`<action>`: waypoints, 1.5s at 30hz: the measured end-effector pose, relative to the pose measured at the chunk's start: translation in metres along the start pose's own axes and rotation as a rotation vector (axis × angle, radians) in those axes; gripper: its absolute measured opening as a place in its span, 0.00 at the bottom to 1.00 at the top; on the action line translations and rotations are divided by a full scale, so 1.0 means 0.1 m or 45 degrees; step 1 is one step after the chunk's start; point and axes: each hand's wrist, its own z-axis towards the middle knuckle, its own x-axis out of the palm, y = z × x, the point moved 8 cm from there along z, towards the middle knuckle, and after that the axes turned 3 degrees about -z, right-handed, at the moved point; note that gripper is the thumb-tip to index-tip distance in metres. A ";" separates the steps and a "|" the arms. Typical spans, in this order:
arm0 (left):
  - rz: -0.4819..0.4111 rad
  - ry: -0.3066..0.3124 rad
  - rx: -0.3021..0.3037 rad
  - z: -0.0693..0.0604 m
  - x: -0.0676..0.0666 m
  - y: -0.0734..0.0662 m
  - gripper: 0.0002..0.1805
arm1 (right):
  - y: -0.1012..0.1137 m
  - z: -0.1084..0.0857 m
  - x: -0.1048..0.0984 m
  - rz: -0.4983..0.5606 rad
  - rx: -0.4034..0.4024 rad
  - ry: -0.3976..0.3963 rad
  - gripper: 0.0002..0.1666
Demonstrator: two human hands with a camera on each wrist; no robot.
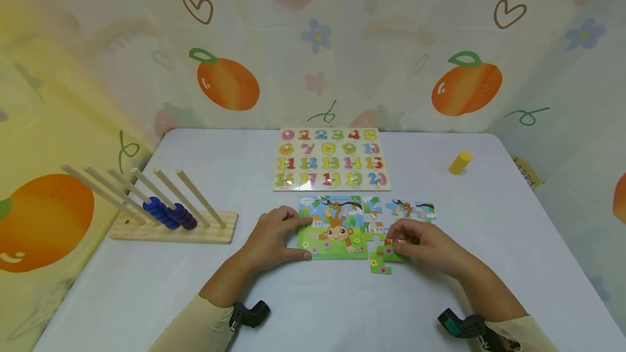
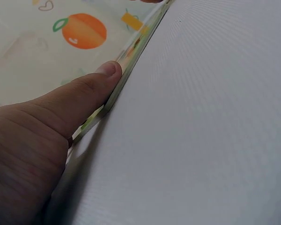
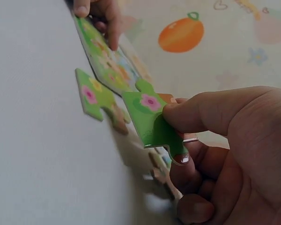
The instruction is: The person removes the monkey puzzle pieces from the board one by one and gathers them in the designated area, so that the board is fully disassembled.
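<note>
A square monkey jigsaw board (image 1: 337, 227) lies in the middle of the table in the head view. My left hand (image 1: 276, 235) rests at its left side, thumb on the lower left corner, index finger on the left edge; the left wrist view shows the thumb (image 2: 91, 91) pressing the rim. My right hand (image 1: 423, 240) pinches a green puzzle piece with a pink flower (image 3: 150, 110) between thumb and fingers, right of the board. Below it on the table lies a loose green corner piece (image 1: 379, 265). Other loose puzzle pieces (image 1: 403, 208) are partly behind the right hand.
Behind the jigsaw lies a number board (image 1: 331, 159). A wooden peg stand (image 1: 205, 227) with blue and purple discs (image 1: 161, 212) is at the left. Upright at the back right stands a yellow cylinder (image 1: 461, 162). A patterned cloth hangs behind the white table (image 1: 332, 308).
</note>
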 end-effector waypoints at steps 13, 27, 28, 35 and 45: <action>0.011 -0.008 0.023 0.01 0.00 -0.01 0.41 | -0.12 -0.28 -0.11 -0.013 0.046 -0.101 0.06; 0.018 -0.025 0.012 0.01 -0.01 0.00 0.41 | -0.20 -0.37 -0.17 -0.123 -0.006 -0.148 0.06; 0.017 -0.024 0.012 0.01 -0.01 -0.01 0.41 | -0.20 -0.37 -0.17 -0.138 -0.012 -0.154 0.06; 0.008 -0.007 -0.001 0.00 -0.01 -0.02 0.41 | -0.18 -0.37 -0.17 -0.251 -0.058 -0.190 0.08; 0.020 -0.008 -0.004 0.00 -0.01 -0.02 0.41 | -0.13 -0.40 -0.15 -0.405 -0.191 -0.279 0.14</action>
